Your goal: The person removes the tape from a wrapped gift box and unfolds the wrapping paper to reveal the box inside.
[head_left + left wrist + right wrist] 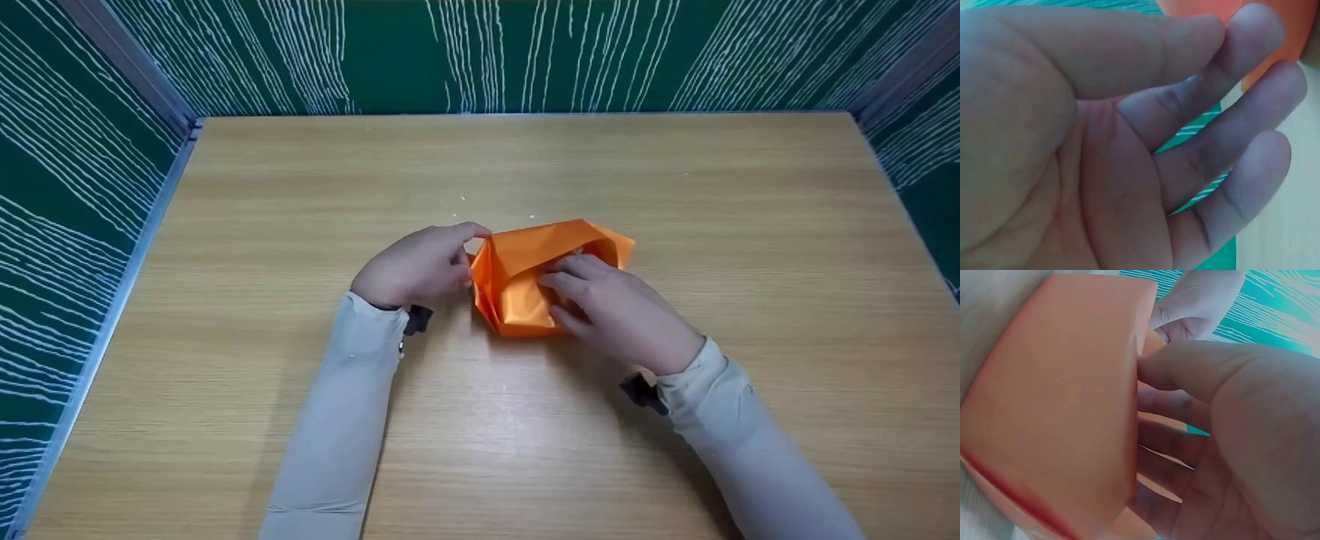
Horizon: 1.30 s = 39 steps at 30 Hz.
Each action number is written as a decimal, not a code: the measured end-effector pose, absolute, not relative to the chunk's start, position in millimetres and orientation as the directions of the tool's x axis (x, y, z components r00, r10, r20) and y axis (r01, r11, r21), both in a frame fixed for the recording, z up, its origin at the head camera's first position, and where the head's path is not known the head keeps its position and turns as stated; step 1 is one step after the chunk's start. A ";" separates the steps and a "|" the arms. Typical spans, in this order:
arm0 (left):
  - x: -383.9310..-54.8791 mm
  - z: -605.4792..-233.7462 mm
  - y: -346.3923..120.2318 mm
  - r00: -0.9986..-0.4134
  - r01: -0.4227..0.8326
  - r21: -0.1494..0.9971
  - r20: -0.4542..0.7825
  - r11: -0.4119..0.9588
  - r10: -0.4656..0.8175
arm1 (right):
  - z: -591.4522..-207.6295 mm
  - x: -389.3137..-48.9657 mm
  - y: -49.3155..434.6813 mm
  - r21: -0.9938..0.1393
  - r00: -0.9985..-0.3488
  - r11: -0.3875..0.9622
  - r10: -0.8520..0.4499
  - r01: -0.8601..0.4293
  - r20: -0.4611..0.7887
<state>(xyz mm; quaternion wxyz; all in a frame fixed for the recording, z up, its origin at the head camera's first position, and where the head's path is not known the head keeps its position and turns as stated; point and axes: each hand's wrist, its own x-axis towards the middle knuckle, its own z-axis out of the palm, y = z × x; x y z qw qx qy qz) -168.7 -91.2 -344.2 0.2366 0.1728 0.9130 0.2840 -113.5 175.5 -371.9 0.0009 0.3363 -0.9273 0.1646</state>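
An orange folded paper box (517, 304) stands on the table, its top opening facing up and its left side creased inward. At its upper left corner, my left hand (420, 262) pinches the paper between thumb and fingers. The left wrist view has the thumb tip against the index finger (1255, 34), right beside the orange paper (1292, 28). My right hand (615, 307) reaches into the opening from the right with its fingers spread. In the right wrist view, the box's near wall (1061, 394) hides the fingertips of the right hand (1213, 427).
The box rests on a light wooden table (480, 450). A few tiny white scraps (532, 217) lie behind it. Green panels with white streaks (510, 60) border the table at the back and on both sides.
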 end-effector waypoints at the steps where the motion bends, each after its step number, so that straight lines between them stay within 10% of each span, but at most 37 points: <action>1: -168.9 -344.0 -92.5 -0.825 0.176 0.612 -0.336 0.771 0.454 | -371.9 -113.6 175.7 -0.307 -0.774 0.720 -0.623 -0.623 0.111; 39: -175.1 -354.8 -98.5 -0.821 0.154 0.538 -0.397 0.829 0.410 | -371.7 -113.2 177.4 -0.341 -0.786 0.726 -0.614 -0.597 0.070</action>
